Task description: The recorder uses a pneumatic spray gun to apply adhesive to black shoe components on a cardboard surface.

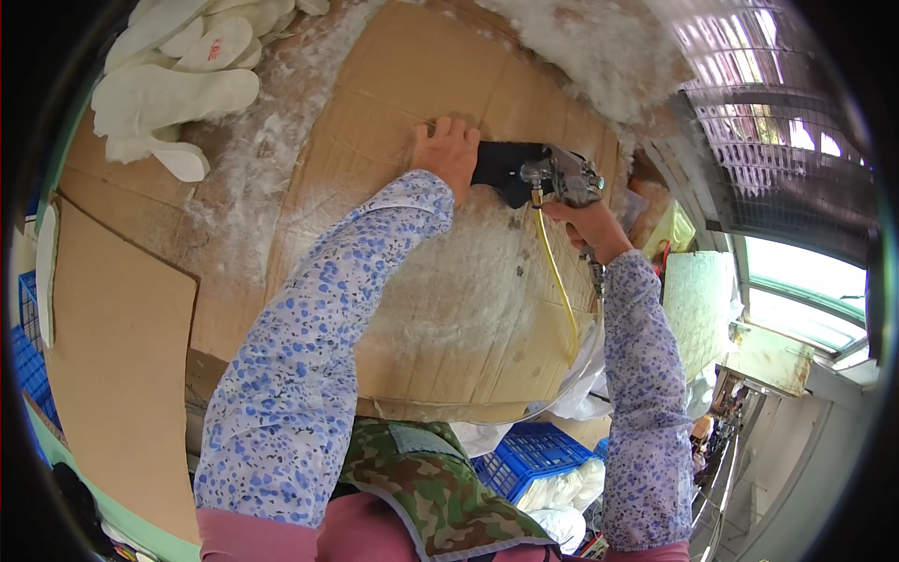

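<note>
Our right hand point(596, 228) grasps a metal spray gun point(574, 180) at the right end of the black piece point(501, 167), which lies on cardboard point(421, 70). Our left hand point(449, 155) rests palm down at the black piece's left end; whether it grips, we cannot tell. White insoles point(178, 96) lie well left of the piece.

The cardboard-covered table point(412, 80) carries a heap of pale insoles point(173, 96) at its far left corner, white fluff point(599, 51) strewn along its far edge and left part — and a black flat piece point(493, 164) toward its right edge.
</note>
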Demonstrator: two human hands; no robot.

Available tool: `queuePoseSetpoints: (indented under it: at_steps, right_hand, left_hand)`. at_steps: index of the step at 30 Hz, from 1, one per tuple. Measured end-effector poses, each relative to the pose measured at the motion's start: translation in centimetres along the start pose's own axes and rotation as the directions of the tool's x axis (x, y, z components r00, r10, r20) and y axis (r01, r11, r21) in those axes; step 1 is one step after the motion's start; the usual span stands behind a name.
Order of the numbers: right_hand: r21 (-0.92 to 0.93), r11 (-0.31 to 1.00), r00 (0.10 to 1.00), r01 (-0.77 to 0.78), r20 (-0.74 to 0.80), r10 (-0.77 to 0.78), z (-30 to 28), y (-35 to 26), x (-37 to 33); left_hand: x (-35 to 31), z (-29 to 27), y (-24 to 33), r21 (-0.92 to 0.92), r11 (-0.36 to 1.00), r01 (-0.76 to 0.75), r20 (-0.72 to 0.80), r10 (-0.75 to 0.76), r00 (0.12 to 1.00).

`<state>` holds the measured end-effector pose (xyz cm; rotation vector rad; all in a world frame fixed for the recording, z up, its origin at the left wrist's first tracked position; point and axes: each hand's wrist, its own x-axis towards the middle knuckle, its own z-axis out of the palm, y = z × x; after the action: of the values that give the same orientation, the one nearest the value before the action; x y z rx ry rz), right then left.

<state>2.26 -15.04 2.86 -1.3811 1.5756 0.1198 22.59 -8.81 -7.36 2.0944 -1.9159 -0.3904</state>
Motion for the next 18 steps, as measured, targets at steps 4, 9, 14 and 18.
queuePoseSetpoints:
  at_steps: [4,9,14,18]
  right_hand:
    - [0.058,0.995,0.997,0.076,0.014,-0.077,-0.2,1.1,-0.4]
    - [0.318,0.942,0.992,0.11,0.025,-0.124,-1.1,1.8,-4.5]
    - [0.591,0.801,0.979,0.095,0.09,-0.182,-1.9,3.5,-8.9]
    - [0.601,0.793,0.97,0.094,0.124,-0.209,-1.7,4.0,-10.8]
  left_hand:
    - [0.0,-0.6,0.4,-0.007,1.0,0.003,0.017,-0.003,1.0]
    - [-0.3,-0.6,0.4,0.089,0.995,-0.032,-0.044,0.036,0.998]
    - [0.1,-0.3,-2.0,-0.021,0.999,0.037,0.003,-0.037,0.999]
    - [0.7,-2.1,-1.7,-0.434,0.899,0.056,0.102,-0.013,0.995]
